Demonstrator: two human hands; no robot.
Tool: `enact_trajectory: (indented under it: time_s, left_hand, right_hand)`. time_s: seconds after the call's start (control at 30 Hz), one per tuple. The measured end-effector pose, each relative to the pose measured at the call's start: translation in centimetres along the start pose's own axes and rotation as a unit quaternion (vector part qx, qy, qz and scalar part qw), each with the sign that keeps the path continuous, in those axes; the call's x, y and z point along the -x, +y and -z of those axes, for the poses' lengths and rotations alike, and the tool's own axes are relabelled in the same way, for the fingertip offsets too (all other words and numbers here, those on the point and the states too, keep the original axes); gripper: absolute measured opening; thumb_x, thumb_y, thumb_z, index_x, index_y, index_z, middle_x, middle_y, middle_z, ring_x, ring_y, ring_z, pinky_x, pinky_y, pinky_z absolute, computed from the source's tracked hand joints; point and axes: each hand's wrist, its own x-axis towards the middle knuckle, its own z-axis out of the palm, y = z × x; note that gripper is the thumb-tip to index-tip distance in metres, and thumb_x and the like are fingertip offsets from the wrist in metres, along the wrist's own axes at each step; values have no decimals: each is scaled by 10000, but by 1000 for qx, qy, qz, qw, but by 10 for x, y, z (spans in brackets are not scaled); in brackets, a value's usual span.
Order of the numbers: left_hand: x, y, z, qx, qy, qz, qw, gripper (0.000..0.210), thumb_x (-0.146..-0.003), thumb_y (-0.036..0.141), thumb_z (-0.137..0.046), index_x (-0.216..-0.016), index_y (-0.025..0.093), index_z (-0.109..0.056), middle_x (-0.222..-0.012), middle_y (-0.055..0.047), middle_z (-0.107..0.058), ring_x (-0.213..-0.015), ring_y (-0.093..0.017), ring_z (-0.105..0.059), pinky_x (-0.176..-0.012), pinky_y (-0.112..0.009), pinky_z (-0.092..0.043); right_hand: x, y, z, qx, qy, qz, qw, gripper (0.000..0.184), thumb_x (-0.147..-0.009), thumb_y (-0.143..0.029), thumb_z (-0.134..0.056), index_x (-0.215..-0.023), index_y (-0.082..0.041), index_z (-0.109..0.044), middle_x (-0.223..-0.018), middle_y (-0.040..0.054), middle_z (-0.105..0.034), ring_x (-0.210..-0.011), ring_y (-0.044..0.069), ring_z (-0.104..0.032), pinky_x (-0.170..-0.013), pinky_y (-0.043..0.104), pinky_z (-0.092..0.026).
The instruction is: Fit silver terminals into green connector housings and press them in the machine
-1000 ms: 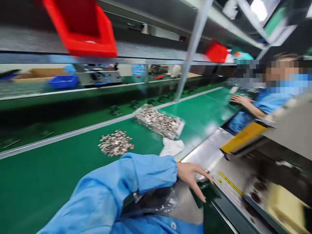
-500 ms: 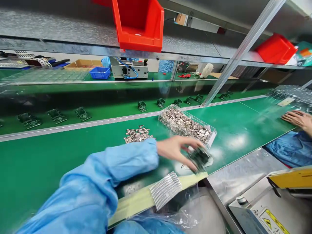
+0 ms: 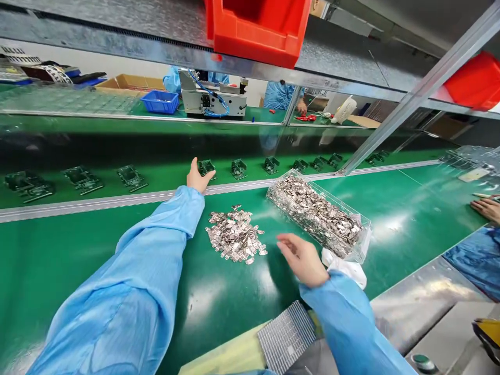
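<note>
My left hand (image 3: 198, 178) reaches to the far strip of the bench, its thumb and fingers around a small green circuit board assembly (image 3: 206, 167). Its palm side is turned away from me. My right hand (image 3: 303, 259) hovers over the green bench top, fingers loosely curved and apart from the thumb, with nothing seen in it. Just left of it lies a loose pile of small silvery metal pieces (image 3: 236, 234). Behind it stands a clear plastic box (image 3: 365, 245) full of similar pieces. A crumpled white item (image 3: 346, 266) lies by my right wrist.
More circuit board assemblies (image 3: 130, 177) stand in a row along the back strip. A grey gridded sheet (image 3: 287, 336) rests on a yellowish strip (image 3: 226, 351) at the front edge. A red bin (image 3: 260, 44) sits overhead. Another person's hand (image 3: 486, 208) is at right.
My left arm has swung from the right, by the plastic box, to the back row; the board it carried is now among that row. My right hand has come into view. The view has shifted.
</note>
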Motion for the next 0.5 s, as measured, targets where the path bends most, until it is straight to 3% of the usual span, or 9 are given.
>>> enact_trajectory:
  time_s: [0.07,0.13,0.2,0.3,0.4,0.5]
  left_hand:
    - [16,-8,8,14,23,-18,999,799,-777,303,-713,-1438,157,-289,-1472,-172,-421,-1342,-253,-454,-1066,-346,-427]
    - [35,-22,34,4,59,-43,997,691,-802,298,-686,-1394,195,-343,-1467,-138,-418,-1339,-225,-450,-1050,-323,-445]
    - [53,-41,74,-35,108,-47,992,568,-799,293,-681,-1297,197,-426,-1373,-122,-488,-1272,-214,-502,-1011,-326,-477]
    - [67,-67,140,-108,179,-1,978,491,-757,268,-704,-1179,165,-476,-1254,-130,-527,-1201,-247,-528,-983,-388,-491]
    - [60,-82,182,-149,203,41,967,620,-699,239,-748,-1227,127,-442,-1315,-178,-475,-1272,-306,-463,-1060,-465,-412]
    - [36,-86,189,-153,165,52,973,841,-619,254,-818,-1328,125,-383,-1427,-199,-409,-1365,-334,-376,-1140,-456,-313]
  right_hand:
    - [-37,0,-19,29,-22,3,999,200,-839,-315,-556,-934,-209,-696,-789,49,-704,-669,204,-663,-652,339,-548]
    - [-61,2,-32,52,-39,11,998,123,-764,-281,-637,-839,-214,-707,-761,47,-679,-624,200,-630,-630,340,-520]
    - [-74,3,-38,68,-59,26,996,25,-701,-241,-671,-689,-223,-684,-696,39,-649,-593,203,-602,-597,336,-484]
    - [-84,3,-37,74,-95,53,991,139,-672,-205,-633,-538,-230,-605,-583,21,-605,-526,197,-568,-535,316,-432]
    - [-81,1,-25,95,-117,60,987,123,-695,-248,-576,-583,-232,-624,-595,26,-631,-512,205,-582,-519,319,-436]
    - [-58,-4,-1,90,-104,53,989,214,-761,-359,-534,-783,-242,-712,-768,50,-712,-636,235,-664,-604,347,-515]
